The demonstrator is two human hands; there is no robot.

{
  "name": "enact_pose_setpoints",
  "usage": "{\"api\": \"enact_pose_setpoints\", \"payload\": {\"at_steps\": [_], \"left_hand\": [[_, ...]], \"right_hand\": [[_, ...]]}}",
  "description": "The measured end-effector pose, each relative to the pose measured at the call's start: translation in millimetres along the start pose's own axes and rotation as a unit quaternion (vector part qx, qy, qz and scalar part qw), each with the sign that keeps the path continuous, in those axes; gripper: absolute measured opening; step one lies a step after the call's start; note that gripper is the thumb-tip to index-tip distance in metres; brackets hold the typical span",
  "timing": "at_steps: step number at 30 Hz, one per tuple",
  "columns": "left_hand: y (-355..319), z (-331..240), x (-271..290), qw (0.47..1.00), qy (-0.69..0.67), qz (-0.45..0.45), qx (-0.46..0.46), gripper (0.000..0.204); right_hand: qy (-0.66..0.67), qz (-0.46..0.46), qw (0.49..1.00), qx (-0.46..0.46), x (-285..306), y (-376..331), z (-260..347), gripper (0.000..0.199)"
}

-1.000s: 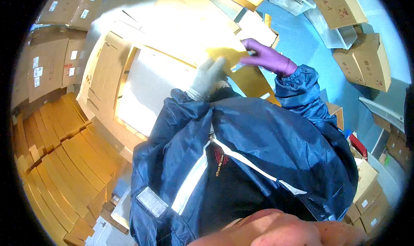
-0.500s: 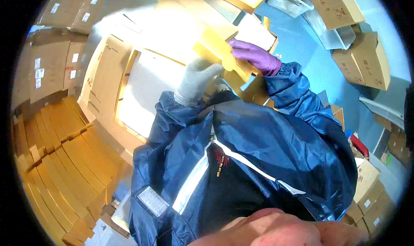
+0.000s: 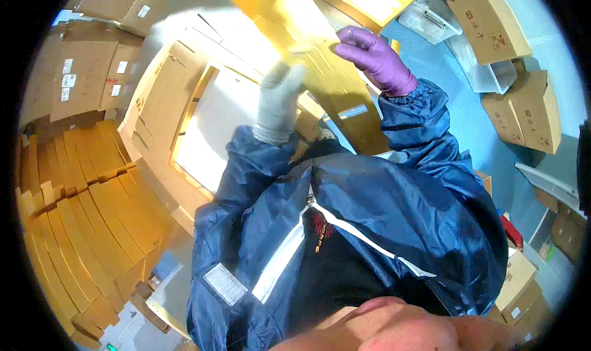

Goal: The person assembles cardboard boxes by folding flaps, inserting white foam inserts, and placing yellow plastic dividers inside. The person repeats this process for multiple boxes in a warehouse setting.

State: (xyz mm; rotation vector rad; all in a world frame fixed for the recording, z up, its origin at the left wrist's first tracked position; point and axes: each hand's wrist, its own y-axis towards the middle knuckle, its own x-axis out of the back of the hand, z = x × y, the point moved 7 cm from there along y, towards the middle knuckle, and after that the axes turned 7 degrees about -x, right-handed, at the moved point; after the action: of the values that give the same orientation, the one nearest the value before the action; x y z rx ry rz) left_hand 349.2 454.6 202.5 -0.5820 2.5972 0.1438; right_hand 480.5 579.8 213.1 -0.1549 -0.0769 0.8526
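Observation:
Between my hands, a long yellow-brown cardboard piece (image 3: pixel 335 83) slants from the upper middle down toward my jacket. It looks folded, with a tab or slot near its lower end. My left hand (image 3: pixel 278 101), in a pale grey glove, is at its left edge, thumb over the cardboard; its fingertips are blurred. My right hand (image 3: pixel 377 61), in a purple glove, has curled fingers against the right edge. Beneath and to the left lies a shallow tray-like carton (image 3: pixel 206 86) with yellow edges and a white inside.
Flattened brown cardboard (image 3: pixel 154 92) lies left of the tray. Stacked cartons (image 3: pixel 92 61) and bundled cardboard (image 3: pixel 101 221) fill the left side. At the upper right stand clear plastic bins (image 3: pixel 471 61) and cartons (image 3: pixel 526 114). A yellow-framed box (image 3: pixel 363 9) is at the top.
The yellow cardboard piece has turned and now shows a longer, broader face. Both hands have moved up slightly with it. The whole view has shifted a little.

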Motion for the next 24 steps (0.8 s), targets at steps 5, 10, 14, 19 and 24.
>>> {"api": "enact_pose_setpoints", "payload": {"at_steps": [5, 10, 14, 19, 24], "left_hand": [[5.7, -11.9, -8.1, 0.989, -0.129, 0.061, 0.043, 0.045], [14.9, 3.4, 4.0, 0.989, -0.146, -0.007, 0.015, 0.037], [8.3, 10.5, 15.9, 0.991, 0.088, 0.085, 0.056, 0.027], [8.8, -16.5, 1.8, 0.994, 0.091, 0.055, -0.038, 0.02], [15.0, -5.9, 18.6, 0.998, 0.049, -0.021, -0.012, 0.017]], "right_hand": [[0.232, 0.151, 0.96, -0.039, -27.3, -7.0, -13.4, 0.027], [0.142, 0.064, 0.986, 0.053, -35.8, 2.8, -10.4, 0.025], [0.163, -0.025, 0.986, 0.022, 3.8, 22.5, -22.0, 0.034], [0.085, -0.047, 0.994, 0.058, -5.7, 18.2, -6.6, 0.03], [0.126, -0.038, 0.99, 0.056, -8.3, 19.2, -2.7, 0.029]]}}
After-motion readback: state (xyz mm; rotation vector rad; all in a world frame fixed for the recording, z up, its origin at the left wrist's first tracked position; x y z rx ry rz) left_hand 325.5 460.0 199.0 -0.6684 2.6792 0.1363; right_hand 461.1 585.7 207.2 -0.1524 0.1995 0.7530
